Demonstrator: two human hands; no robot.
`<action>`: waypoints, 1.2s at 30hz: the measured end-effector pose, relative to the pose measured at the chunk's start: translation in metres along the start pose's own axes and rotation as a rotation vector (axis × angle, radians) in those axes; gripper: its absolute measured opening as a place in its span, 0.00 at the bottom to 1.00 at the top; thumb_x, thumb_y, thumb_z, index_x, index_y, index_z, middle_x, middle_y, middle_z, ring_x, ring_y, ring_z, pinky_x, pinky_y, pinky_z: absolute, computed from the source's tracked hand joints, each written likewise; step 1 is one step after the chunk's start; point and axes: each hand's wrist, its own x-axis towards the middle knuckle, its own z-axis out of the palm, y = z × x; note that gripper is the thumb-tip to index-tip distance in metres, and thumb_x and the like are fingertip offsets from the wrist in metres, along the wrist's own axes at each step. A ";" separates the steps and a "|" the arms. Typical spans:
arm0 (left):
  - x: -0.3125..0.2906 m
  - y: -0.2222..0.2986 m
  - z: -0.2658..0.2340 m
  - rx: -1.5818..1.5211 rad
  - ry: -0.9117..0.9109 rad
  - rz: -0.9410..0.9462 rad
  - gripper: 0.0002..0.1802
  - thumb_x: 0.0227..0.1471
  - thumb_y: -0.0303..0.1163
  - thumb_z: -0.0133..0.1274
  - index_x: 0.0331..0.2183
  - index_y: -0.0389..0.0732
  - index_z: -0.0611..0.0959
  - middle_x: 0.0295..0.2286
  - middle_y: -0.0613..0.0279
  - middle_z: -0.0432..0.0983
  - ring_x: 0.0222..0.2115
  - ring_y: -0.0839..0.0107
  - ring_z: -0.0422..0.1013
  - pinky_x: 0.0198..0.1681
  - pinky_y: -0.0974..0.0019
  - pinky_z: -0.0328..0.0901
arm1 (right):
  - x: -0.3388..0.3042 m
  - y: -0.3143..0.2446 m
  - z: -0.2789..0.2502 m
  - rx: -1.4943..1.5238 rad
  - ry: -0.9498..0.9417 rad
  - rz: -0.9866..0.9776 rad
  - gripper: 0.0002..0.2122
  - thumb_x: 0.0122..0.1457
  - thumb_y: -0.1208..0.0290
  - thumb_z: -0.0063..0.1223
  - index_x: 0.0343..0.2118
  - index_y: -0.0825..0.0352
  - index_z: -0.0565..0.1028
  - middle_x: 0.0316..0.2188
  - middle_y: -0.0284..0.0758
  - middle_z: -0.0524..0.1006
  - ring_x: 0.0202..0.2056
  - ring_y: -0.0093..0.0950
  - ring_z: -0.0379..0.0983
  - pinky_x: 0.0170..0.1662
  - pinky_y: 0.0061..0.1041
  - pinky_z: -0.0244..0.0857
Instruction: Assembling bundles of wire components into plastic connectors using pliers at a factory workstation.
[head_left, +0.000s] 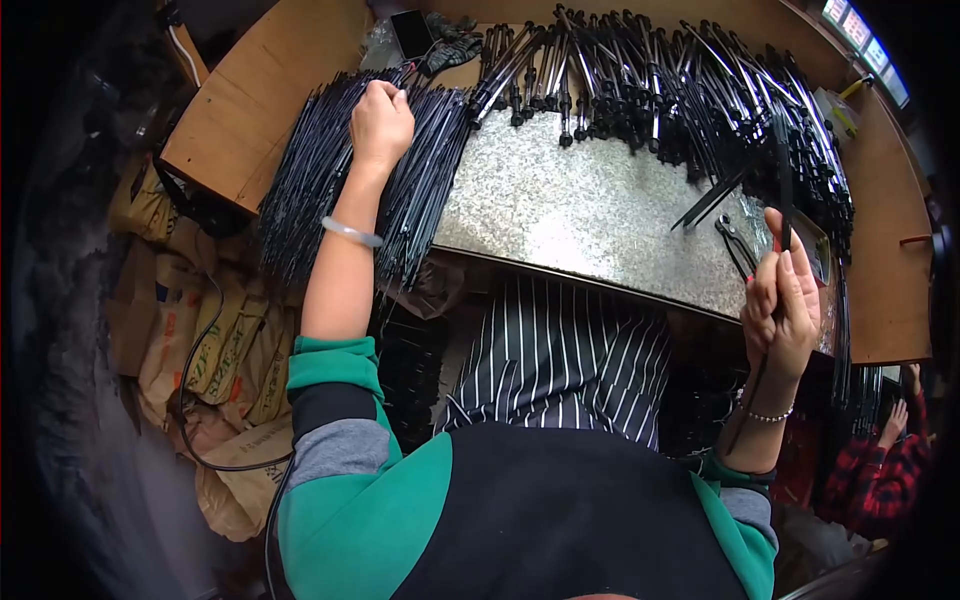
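Observation:
My left hand [383, 120] is closed with fingers pinched together over a dense bundle of long thin dark rods [425, 185] on the left of the worktop. What it grips, if anything, is hidden. My right hand [785, 305] is raised at the worktop's front right edge, its fingers wrapped round a long thin black strip [785, 190] that points up and away. A dark line below the palm looks like its other end. Just left of that hand lies a pair of black pincers [733, 240] on the metal sheet [560, 200].
Many black rods with shiny shafts and knobbed ends [640, 80] are heaped along the back. Wooden side boards [265, 90] bound the bench. A patterned glove [452, 52] lies at the back. Sacks [230, 350] and a cable stand left; a person in red plaid [880, 485] is at lower right.

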 end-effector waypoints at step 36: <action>-0.128 0.253 0.069 -1.236 -0.871 0.570 0.09 0.57 0.29 0.41 0.35 0.36 0.74 0.30 0.61 0.74 0.35 0.72 0.70 0.42 0.71 0.64 | -0.078 0.168 -0.125 -1.222 -0.037 -0.070 0.05 0.53 0.76 0.46 0.31 0.70 0.71 0.24 0.43 0.74 0.29 0.42 0.71 0.33 0.35 0.66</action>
